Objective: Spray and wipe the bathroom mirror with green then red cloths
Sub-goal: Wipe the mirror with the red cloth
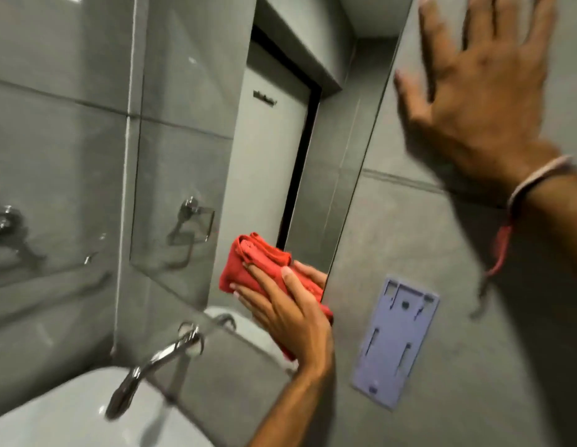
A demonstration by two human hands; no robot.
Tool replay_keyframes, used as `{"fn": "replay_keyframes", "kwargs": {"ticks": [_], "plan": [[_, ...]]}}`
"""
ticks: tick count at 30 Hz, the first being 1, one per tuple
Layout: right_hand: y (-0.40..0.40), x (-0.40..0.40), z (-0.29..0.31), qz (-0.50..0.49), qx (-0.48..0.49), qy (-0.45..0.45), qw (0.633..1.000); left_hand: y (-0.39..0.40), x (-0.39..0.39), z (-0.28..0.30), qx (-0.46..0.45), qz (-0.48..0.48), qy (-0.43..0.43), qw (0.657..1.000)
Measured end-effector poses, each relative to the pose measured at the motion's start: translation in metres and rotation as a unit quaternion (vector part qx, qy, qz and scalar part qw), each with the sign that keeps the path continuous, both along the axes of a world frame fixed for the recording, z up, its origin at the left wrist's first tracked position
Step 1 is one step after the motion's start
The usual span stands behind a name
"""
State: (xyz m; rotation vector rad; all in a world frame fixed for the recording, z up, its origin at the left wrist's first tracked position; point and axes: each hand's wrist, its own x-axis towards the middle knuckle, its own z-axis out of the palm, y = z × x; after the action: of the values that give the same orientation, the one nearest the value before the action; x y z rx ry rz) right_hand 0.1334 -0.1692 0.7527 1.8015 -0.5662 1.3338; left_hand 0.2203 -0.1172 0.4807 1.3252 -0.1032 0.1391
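Observation:
The frameless bathroom mirror hangs on the grey tiled wall and reflects a door and a towel ring. My left hand presses a folded red cloth flat against the glass at the mirror's lower right corner, fingers pointing up and left. My right hand rests flat on the wall to the right of the mirror, high up, fingers spread and holding nothing. A thread bracelet sits on that wrist. No green cloth or spray bottle is in view.
A chrome tap sticks out of the wall below the mirror, over a white basin. A purple plastic wall bracket is fixed right of the mirror's lower corner. A chrome towel ring hangs on the left wall.

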Motion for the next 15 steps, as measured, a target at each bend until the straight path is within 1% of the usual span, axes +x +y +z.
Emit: {"fn": "replay_keyframes", "kwargs": {"ticks": [2,3,4,5,6,8,11,13,15], "plan": [[0.004,-0.007,0.013,0.023,-0.016,-0.003,1.000,-0.005,-0.002,0.054,-0.053,-0.015,-0.075,0.996],[0.005,-0.005,0.007,0.051,-0.010,0.000,0.999,-0.005,-0.002,0.070,-0.056,-0.022,-0.100,0.993],[0.008,-0.006,0.009,0.096,-0.011,-0.012,0.995,-0.005,0.001,0.101,-0.077,-0.015,-0.155,0.985],[0.008,-0.005,0.003,0.148,0.001,-0.032,0.989,-0.004,0.003,0.124,-0.083,-0.015,-0.210,0.974],[0.009,-0.006,0.007,0.202,-0.007,-0.058,0.978,-0.004,0.002,0.160,-0.087,-0.012,-0.265,0.960],[0.005,-0.007,0.006,0.294,0.005,-0.092,0.952,-0.005,0.002,0.224,-0.088,-0.018,-0.377,0.922],[0.000,-0.008,0.011,0.406,0.026,-0.137,0.903,-0.006,0.001,0.312,-0.076,-0.038,-0.531,0.843],[-0.003,-0.007,0.010,0.480,0.031,-0.153,0.863,-0.001,0.002,0.363,-0.059,-0.058,-0.602,0.794],[-0.003,-0.010,0.010,0.534,0.057,-0.174,0.825,0.009,-0.004,0.405,-0.045,-0.088,-0.663,0.742]]}}
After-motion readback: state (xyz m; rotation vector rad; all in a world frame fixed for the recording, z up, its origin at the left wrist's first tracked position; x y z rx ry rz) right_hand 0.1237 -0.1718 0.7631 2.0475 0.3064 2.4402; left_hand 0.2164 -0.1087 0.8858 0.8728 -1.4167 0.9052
